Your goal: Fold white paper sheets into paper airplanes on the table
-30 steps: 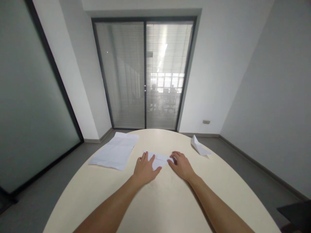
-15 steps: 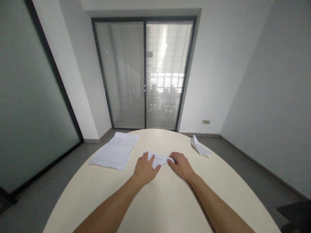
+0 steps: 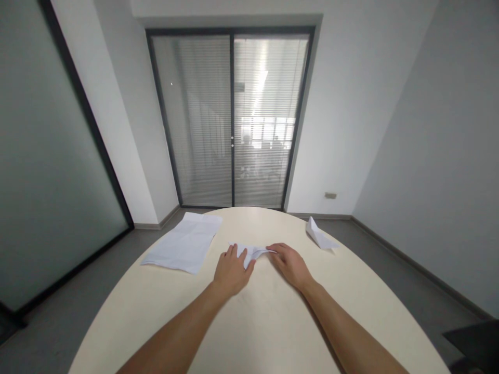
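A small folded sheet of white paper [image 3: 252, 253] lies on the table between my hands. My left hand [image 3: 233, 270] rests on its left part, fingers spread and pressing it down. At the right end, my right hand [image 3: 288, 264] pinches the paper's edge between thumb and fingers and holds it slightly raised. The thumb of that hand is mostly hidden. Creases show across the paper's middle.
The round cream table [image 3: 249, 327] fills the foreground. Flat white sheets [image 3: 185, 241] lie at the left. A folded paper piece [image 3: 320, 236] with an upright point sits near the right rim. Behind stands a glass door [image 3: 233, 119] with blinds.
My right hand has closed on the right end of the paper and lifted it a little, so the paper now bends upward there. My left hand stays nearly where it was.
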The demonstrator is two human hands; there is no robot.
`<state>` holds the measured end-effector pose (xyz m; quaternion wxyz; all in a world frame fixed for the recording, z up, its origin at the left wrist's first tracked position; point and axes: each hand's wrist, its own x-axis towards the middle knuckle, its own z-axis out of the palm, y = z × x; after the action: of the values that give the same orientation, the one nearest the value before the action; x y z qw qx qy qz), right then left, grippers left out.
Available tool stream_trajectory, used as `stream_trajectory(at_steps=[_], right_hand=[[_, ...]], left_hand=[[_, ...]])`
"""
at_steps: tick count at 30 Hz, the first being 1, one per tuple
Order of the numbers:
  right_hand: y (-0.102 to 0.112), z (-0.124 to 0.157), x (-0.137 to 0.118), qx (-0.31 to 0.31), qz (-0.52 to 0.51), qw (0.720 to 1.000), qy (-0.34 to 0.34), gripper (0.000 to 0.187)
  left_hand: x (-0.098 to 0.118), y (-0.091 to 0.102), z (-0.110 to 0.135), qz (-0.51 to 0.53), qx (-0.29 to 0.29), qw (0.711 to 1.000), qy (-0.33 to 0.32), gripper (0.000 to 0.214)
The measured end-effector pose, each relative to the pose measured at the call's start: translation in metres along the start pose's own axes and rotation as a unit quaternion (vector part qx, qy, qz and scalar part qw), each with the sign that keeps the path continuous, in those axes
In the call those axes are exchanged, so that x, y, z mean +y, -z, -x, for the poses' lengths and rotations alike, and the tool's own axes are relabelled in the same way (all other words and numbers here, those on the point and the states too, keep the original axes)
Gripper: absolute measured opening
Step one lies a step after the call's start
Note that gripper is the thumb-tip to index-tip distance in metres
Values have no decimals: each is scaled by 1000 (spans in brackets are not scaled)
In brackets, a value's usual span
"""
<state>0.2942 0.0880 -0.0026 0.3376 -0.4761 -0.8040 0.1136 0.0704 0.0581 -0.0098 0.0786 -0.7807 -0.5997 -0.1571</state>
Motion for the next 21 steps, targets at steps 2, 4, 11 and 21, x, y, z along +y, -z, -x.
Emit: stream_trajectory(at_steps=[2, 4, 11, 21], right_hand=[[-1, -1, 3, 12, 5, 1000, -4, 32], [-2, -1, 5, 26, 12, 1000, -13, 35], [1, 0, 6, 43, 30, 996, -72, 41], [4, -1, -10, 47, -40, 992, -111, 42]], left_hand=[[0, -1, 0, -1, -1, 1000, 1, 55], [0, -1, 0, -2, -4, 1000, 2, 56], [1, 0, 0, 4, -14, 1000, 4, 60], [0, -1, 0, 8, -26, 1000, 7, 63]])
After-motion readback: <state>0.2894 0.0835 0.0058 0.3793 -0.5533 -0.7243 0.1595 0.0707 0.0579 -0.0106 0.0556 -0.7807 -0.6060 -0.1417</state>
